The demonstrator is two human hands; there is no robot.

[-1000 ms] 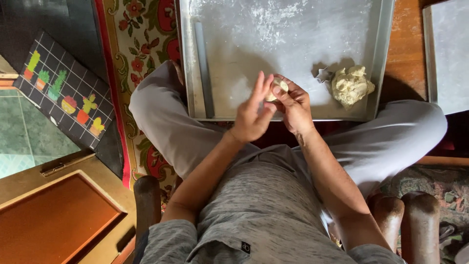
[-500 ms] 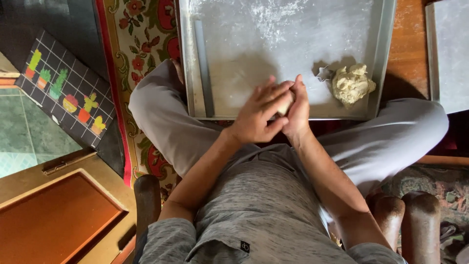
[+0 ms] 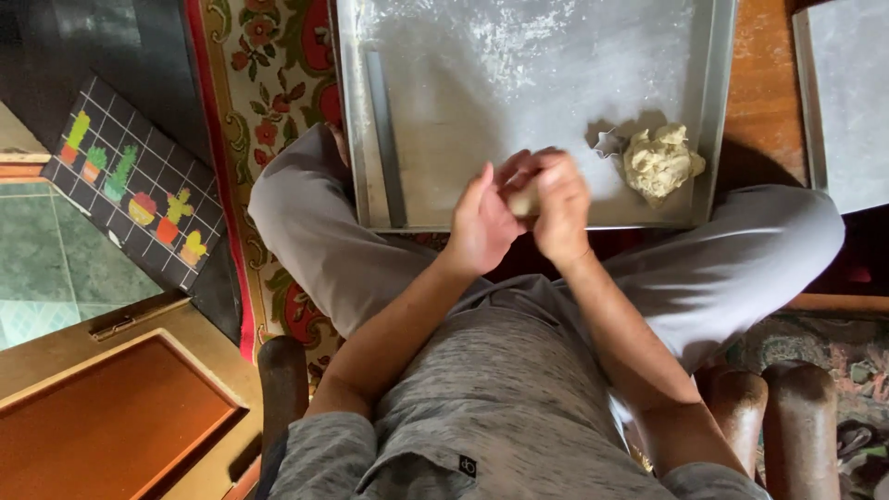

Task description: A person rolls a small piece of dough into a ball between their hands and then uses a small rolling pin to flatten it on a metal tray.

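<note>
I am watching both hands working a small piece of dough [image 3: 523, 199] between the palms, just above the near edge of the metal tray [image 3: 444, 111]. The left hand [image 3: 482, 222] is standing almost on edge, fingers straight and pressed to one side of the piece; the right hand [image 3: 560, 208] is curling over it from the other side. Each grip is closing narrowly on the piece, so that only a pale sliver is showing between them. I am judging this as the shaping step: one portion is being rolled or pressed into form. To my reading, the next move is calling for even, light pressure, since a piece this soft is likely deforming easily.

The piece is looking pale yellow, smooth and pliable. The larger dough lump [image 3: 659, 162] is lying on the tray to the right, well apart from the hands; it is rough, craggy and matt. Just beside it, to its left, a small star-shaped metal cutter [image 3: 608, 142] is lying on the tray, thin-walled and shiny. The tray is shallow, rectangular, dull grey, and dusted with white flour. A flat metal strip [image 3: 384, 139] is lying along its left side.

A second tray [image 3: 847, 102] is showing at the right edge. The person is sitting cross-legged, in grey trousers, on a patterned carpet [image 3: 269, 83].
</note>
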